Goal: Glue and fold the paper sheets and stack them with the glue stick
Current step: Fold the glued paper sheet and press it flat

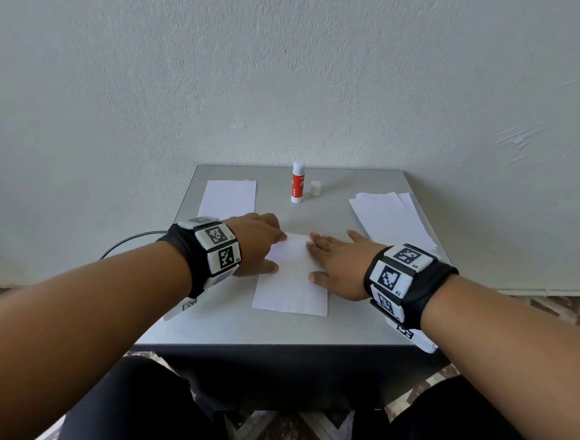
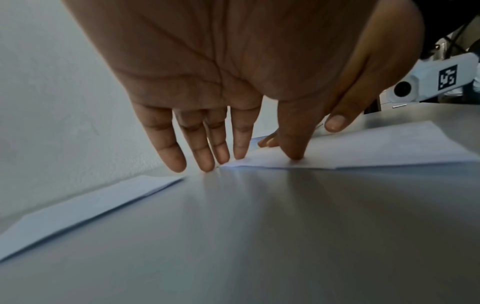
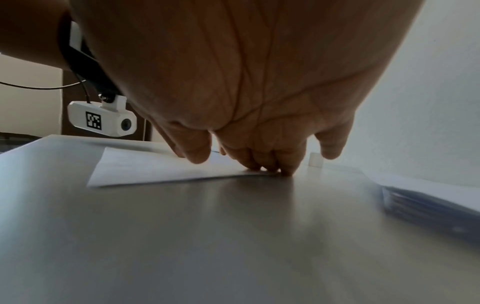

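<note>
The folded paper sheet point(image 1: 291, 281) is pressed flat at frame centre on the worktop point(image 1: 343, 216) by the left hand point(image 1: 256, 242) and right hand point(image 1: 340, 268), fingers point(image 2: 242, 142) straight, probably so the glue bonds. The uncapped glue stick point(image 1: 297, 182) stands above.

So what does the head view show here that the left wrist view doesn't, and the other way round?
Only the head view shows the uncapped glue stick standing beside its cap, and the loose sheets on the right. Only the left wrist view shows the left hand from the palm side, with its straight fingers reaching the paper's corner. Both show the folded sheet under both hands, the right hand, and the folded paper far left.
</note>
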